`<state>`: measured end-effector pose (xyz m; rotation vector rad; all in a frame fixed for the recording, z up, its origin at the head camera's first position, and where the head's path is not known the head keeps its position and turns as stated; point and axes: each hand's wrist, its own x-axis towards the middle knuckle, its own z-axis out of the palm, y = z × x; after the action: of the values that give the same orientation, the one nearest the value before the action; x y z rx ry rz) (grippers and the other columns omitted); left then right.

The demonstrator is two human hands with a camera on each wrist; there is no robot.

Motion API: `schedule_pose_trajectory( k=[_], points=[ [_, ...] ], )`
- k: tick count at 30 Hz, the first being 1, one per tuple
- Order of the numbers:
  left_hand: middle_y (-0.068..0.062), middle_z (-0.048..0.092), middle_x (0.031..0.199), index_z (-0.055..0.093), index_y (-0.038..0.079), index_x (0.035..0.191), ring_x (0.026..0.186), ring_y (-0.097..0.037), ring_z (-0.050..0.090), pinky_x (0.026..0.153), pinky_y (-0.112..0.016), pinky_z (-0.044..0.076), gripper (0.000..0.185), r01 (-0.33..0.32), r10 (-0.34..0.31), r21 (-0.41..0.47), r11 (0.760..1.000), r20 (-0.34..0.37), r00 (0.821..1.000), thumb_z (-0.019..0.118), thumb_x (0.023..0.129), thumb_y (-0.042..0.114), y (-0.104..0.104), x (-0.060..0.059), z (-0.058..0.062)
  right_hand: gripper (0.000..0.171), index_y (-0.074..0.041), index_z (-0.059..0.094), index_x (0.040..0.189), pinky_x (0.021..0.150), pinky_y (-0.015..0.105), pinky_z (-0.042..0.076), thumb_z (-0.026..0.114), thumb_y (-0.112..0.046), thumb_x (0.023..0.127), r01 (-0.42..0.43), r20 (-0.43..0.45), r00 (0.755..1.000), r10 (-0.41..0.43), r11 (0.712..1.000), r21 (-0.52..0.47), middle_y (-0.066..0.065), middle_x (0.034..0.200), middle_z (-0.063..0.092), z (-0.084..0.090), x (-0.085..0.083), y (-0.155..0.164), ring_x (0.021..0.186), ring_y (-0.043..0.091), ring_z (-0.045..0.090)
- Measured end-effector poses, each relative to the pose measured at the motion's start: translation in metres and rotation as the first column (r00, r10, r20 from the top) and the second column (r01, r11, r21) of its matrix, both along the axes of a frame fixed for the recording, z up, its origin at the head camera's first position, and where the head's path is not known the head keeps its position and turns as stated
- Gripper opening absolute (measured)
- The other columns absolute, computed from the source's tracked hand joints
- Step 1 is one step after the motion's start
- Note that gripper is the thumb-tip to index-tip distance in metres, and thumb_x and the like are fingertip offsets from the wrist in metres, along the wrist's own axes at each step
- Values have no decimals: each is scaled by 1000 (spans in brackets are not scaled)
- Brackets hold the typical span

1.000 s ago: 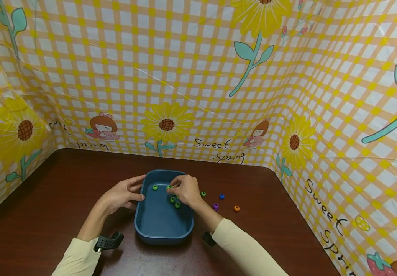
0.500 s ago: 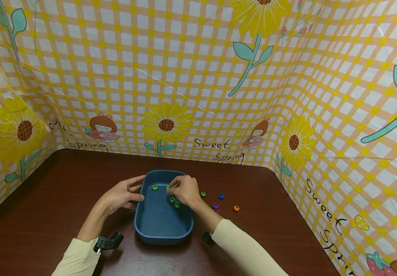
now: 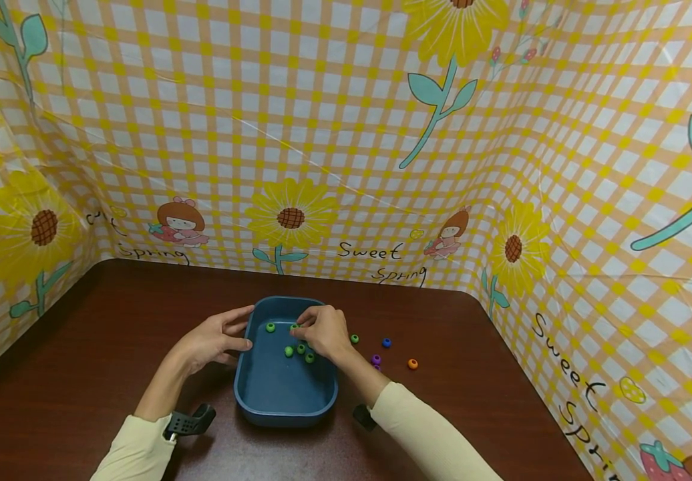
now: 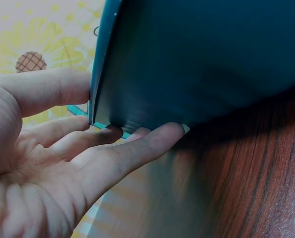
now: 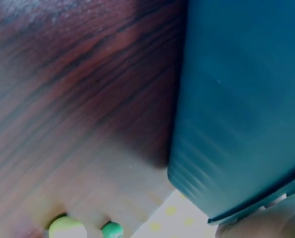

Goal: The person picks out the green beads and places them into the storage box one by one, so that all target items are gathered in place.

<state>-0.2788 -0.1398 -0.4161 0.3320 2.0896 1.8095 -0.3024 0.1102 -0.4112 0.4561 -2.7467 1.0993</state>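
Note:
A blue rectangular bin (image 3: pixel 286 407) stands on the table with several green beads inside, one of them a green bead (image 3: pixel 288 351) near its middle. My left hand (image 3: pixel 210 339) rests its extended fingers and thumb against the bin's left wall. In the left wrist view, the left hand's fingers (image 4: pixel 152 141) touch the outside of the bin (image 4: pixel 202 59) without wrapping round it. My right hand (image 3: pixel 324 332) reaches over the right rim, thumb and index finger pinching at a green bead (image 3: pixel 294 328). The palm side is hidden; in the right wrist view only part of that hand (image 5: pixel 271 220) shows.
Right of the bin lie a green bead (image 3: pixel 355 339), a blue bead (image 3: pixel 386 343), a purple bead (image 3: pixel 376 359) partly covering another, and an orange bead (image 3: pixel 413 364). Checked cloth (image 3: pixel 346 133) with sunflowers surrounds the dark wooden table (image 3: pixel 141 321) at back and sides.
One more green bead now shows on the bin's floor, just left of the pair below my right hand. Both hands and the bin have hardly moved.

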Motion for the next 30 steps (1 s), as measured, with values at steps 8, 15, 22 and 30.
schedule_pose_trajectory(
  k=[8,15,22,30],
  points=[
    [-32,31,159,21,3,161,130,-51,54,88,-60,57,80,2,-2,12,1000,4,1000,65,94,-1,0,0,-2,20,-4,79,98,60,26,54,82,-19,85,8,35,999,-6,998,-56,9,83,77,8,1,6,69,15,69],
    [-32,32,159,21,3,161,129,-51,55,87,-60,57,80,2,-2,19,1000,3,1000,65,94,-2,0,0,0,22,-6,79,99,63,29,55,82,-21,85,42,5,999,-42,998,-44,8,86,76,19,2,18,76,18,70],
    [-32,31,159,20,3,161,129,-51,55,87,-59,57,80,0,0,20,1000,9,1000,64,95,-2,0,0,2,22,-7,78,100,63,30,55,83,-22,84,80,-4,997,-80,996,-44,6,84,76,21,4,39,74,17,69],
    [-31,31,159,20,4,162,131,-51,54,88,-60,57,81,2,-2,18,1000,9,1000,65,95,-1,0,1,1,19,-7,78,99,64,32,55,82,-20,85,131,21,991,-130,991,-33,3,81,75,17,7,66,69,13,67]
  ],
)
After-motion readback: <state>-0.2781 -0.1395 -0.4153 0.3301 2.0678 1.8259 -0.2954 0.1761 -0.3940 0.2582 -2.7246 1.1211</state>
